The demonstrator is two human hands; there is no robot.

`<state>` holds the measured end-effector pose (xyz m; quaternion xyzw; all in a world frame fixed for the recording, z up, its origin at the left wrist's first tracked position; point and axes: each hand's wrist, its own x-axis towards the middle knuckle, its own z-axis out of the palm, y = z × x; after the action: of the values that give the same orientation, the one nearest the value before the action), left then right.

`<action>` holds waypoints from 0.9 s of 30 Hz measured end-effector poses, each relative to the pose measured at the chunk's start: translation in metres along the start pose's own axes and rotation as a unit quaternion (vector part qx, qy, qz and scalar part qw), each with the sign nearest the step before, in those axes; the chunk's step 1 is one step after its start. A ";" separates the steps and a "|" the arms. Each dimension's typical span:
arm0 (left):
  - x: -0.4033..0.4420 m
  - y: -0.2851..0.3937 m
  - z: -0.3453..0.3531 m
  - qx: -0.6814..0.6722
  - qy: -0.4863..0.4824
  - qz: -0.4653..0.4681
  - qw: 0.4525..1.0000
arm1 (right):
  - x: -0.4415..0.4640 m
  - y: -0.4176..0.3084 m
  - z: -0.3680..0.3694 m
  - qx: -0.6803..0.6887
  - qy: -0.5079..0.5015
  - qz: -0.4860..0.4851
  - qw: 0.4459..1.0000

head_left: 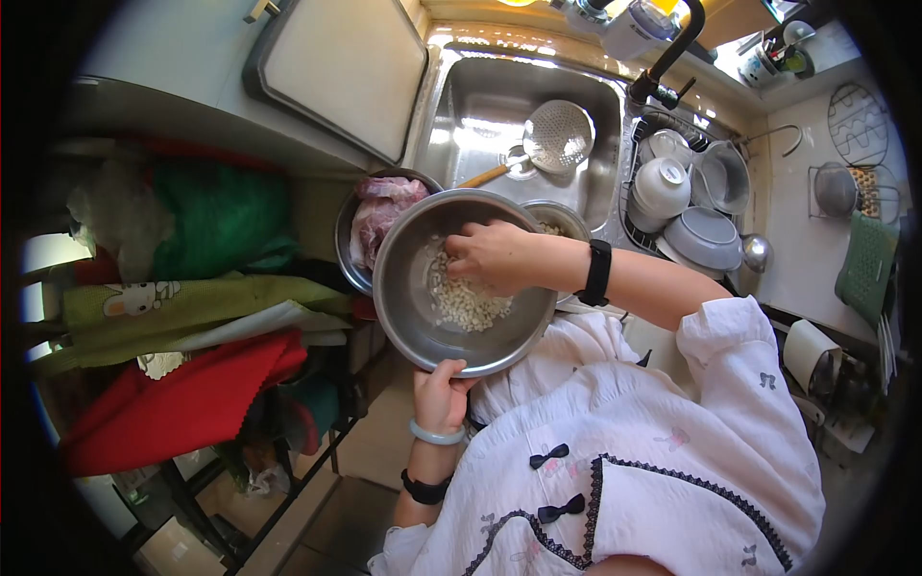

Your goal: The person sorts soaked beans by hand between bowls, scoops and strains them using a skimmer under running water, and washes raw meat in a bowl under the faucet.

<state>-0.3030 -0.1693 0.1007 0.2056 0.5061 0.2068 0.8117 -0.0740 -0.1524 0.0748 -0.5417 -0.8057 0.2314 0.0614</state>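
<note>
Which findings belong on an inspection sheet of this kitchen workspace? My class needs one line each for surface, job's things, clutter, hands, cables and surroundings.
Surface: metal sink, with a perforated skimmer in it.
Job's things: large metal bowl holding pale chopped pieces; raw meat in a second bowl, partly hidden behind.
Clutter: dishes stacked beside the sink.
Hands: left hand grips the large metal bowl's rim; right hand is inside, at the pieces.
Cables: nothing seen.
Surroundings: black faucet by the sink; red cloth hanging opposite.
</note>
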 end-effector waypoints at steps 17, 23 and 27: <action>0.001 -0.003 -0.001 0.009 0.003 -0.022 1.000 | -0.019 -0.003 0.030 0.233 0.053 0.042 0.970; 0.002 -0.001 0.000 0.008 0.007 -0.020 1.000 | -0.023 -0.009 0.028 0.170 0.004 0.067 0.983; -0.001 0.001 0.001 0.009 0.014 -0.015 1.000 | -0.023 -0.010 0.026 0.190 0.002 0.044 0.981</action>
<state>-0.3028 -0.1690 0.1023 0.2026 0.5227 0.1929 0.8053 -0.0821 -0.1838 0.0601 -0.5554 -0.7227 0.3815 0.1541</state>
